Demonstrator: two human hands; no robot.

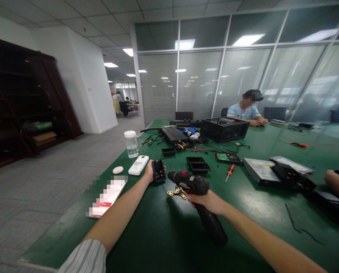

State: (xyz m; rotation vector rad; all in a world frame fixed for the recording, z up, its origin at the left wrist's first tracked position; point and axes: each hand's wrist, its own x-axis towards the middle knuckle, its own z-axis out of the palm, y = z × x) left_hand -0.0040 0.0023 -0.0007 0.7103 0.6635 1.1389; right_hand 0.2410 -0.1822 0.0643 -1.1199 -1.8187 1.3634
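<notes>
The right hand (205,201) wraps around one black power drill (190,182), its nose pointing toward the left hand. The left hand (150,171) grips one small black box (159,170) by its sides, open face toward the wearer, small gold-coloured bits inside. In this view a narrow gap parts the drill's nose from the box. Just below the drill's front are gold-coloured metal pieces (175,193), at least two; whether they touch the right fingers I cannot tell.

Green tabletop (146,227) stretches between the two forearms to the bottom of the view, giving room to move on the near side. The left side is tighter: one white device (138,165) lies just beside the left hand, then one round white object (117,170), with one lidded clear jar (132,145) near the table's slanting left edge.

Beyond the hands sit one single black tray (168,152) and a twin-compartment black piece (198,165). To the right come one circuit-board unit (228,157) and two orange-handled screwdrivers (230,173), one near, one farther off. One open black case (225,129) stands farther back. Another person's hand (338,184) enters at the right edge, well apart.
</notes>
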